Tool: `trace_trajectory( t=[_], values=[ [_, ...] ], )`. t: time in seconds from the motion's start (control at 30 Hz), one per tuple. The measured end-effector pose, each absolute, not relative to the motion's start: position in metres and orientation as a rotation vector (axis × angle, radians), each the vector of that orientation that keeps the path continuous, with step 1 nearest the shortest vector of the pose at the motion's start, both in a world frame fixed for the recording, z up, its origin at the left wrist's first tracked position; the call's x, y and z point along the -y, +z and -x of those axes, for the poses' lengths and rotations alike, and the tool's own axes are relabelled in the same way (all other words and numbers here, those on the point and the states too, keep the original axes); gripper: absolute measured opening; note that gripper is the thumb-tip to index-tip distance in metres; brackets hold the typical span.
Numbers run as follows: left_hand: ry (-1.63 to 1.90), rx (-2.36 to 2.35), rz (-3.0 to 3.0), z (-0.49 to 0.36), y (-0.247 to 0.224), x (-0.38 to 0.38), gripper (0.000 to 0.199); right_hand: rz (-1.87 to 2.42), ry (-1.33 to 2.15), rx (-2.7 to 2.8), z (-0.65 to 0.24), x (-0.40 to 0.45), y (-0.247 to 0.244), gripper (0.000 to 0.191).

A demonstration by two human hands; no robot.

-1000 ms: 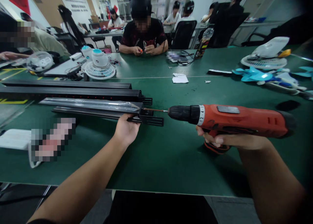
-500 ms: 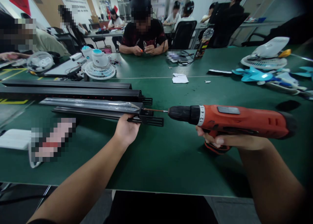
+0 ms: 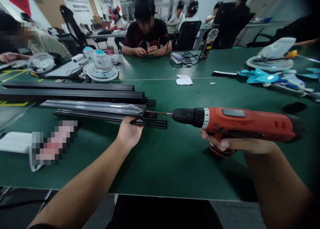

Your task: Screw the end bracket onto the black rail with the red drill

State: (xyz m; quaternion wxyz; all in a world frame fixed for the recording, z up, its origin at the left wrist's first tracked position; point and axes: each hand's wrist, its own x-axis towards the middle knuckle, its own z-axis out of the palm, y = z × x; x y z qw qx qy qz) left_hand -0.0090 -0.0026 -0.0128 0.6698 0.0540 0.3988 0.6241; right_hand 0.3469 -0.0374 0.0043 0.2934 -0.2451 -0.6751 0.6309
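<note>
My right hand (image 3: 225,144) is wrapped around the handle of a red and black cordless drill (image 3: 250,120). A long thin bit (image 3: 162,113) reaches left from the drill's chuck to the end of a black metal profile (image 3: 100,106) with clear film on it. Whether the tip sits in a screw is too small to tell. Around the near side of that profile's end my left hand (image 3: 130,132) is closed, its fingers partly hidden beneath. A slotted black bracket (image 3: 156,123) sticks out to the right just past the hand.
Two more long black profiles (image 3: 75,95) lie behind. A white fan (image 3: 102,66), paper scraps (image 3: 184,80), blue fan blades (image 3: 262,76) and a bottle (image 3: 209,44) stand across the green table (image 3: 175,169). A person (image 3: 147,36) sits opposite. A phone-like blurred item (image 3: 57,140) lies left.
</note>
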Motion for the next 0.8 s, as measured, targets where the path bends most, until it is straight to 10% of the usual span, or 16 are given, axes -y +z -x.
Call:
trace_trajectory(
  t=[0.8],
  values=[
    [1.410, -0.841, -0.125, 0.015, -0.020, 0.000, 0.045, 0.650, 1.627, 1.813, -0.349, 0.038, 0.001, 0.029]
  ],
)
